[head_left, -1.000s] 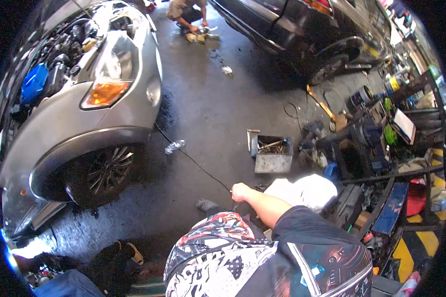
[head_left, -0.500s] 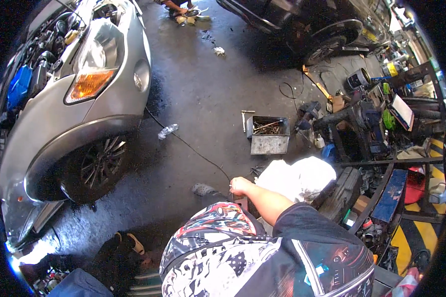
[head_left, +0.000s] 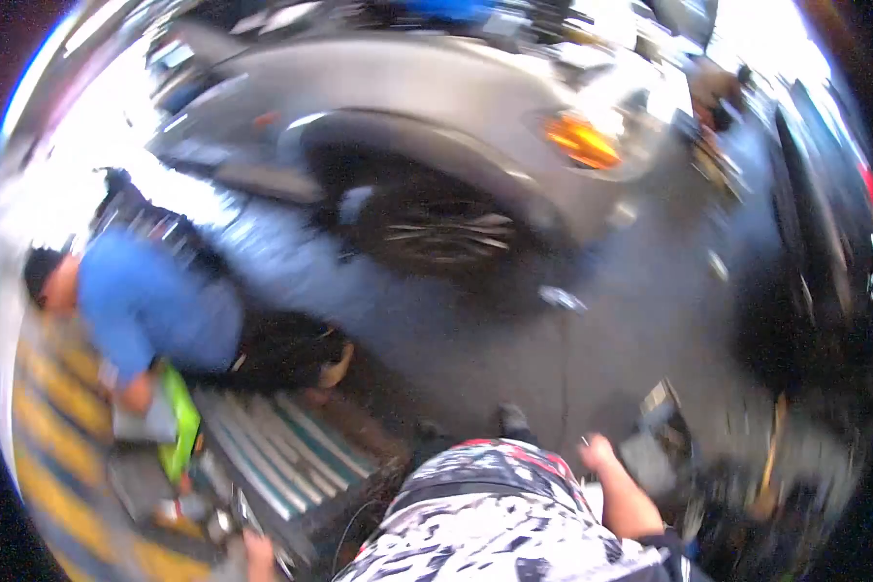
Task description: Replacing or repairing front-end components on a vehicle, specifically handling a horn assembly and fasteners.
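My right hand (head_left: 601, 454) is just right of my knees, above the dark floor. Its fingers look closed, and a tiny pale spot shows at them; what they hold, if anything, I cannot make out. At the lower left my left hand (head_left: 258, 549) reaches out beside a slatted bench, close to some shiny metal pieces (head_left: 241, 506). Motion smears its fingers, so its grip is unclear. My patterned clothing (head_left: 495, 485) fills the bottom middle.
A person in a blue shirt (head_left: 155, 301) bends at the left near a bright green object (head_left: 179, 422). The green-and-white slatted bench (head_left: 286, 451) stands between us. A silver car (head_left: 436, 87) is ahead; a dark vehicle (head_left: 824, 213) stands right. An open metal box (head_left: 650, 461) lies near my right hand.
My view has swung left, bringing the blue-shirted person, the bench and my left hand into sight. My right hand stays near my knees. The picture is now blurred.
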Action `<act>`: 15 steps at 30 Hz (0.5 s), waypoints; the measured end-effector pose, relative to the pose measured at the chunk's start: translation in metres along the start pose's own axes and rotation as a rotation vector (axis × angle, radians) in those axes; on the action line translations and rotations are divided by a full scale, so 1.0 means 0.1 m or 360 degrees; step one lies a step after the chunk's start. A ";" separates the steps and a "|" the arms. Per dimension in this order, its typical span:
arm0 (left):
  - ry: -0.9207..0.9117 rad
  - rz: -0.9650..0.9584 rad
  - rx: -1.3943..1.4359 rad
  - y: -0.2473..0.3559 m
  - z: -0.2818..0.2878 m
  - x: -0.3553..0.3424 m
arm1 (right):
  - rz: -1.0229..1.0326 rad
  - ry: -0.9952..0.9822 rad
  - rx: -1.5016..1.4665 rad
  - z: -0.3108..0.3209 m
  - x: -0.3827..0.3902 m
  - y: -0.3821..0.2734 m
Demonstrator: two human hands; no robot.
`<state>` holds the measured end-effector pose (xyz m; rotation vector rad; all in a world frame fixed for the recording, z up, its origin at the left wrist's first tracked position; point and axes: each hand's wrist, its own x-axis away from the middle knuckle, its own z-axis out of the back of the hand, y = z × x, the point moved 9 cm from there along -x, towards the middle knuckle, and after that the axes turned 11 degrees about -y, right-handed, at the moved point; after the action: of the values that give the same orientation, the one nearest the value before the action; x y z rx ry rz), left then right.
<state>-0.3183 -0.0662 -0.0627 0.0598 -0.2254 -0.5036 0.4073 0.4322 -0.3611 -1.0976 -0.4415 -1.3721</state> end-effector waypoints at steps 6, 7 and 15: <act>-0.0124 0.0913 0.0074 0.20 0.02 0.37 | 0.0343 -0.0023 0.0197 0.27 -0.32 -0.17; -0.0241 0.1049 0.0116 0.20 0.03 0.45 | 0.0487 0.0076 0.0427 0.34 -0.83 0.61; -0.0013 0.0918 0.0339 0.12 0.27 0.76 | 0.0455 -0.0070 0.1118 1.39 -1.61 -0.33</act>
<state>-0.2544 -0.0920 -0.0195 0.1941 -0.2902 0.0958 0.3885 0.6398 -0.4135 -0.5776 -0.7016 -0.8350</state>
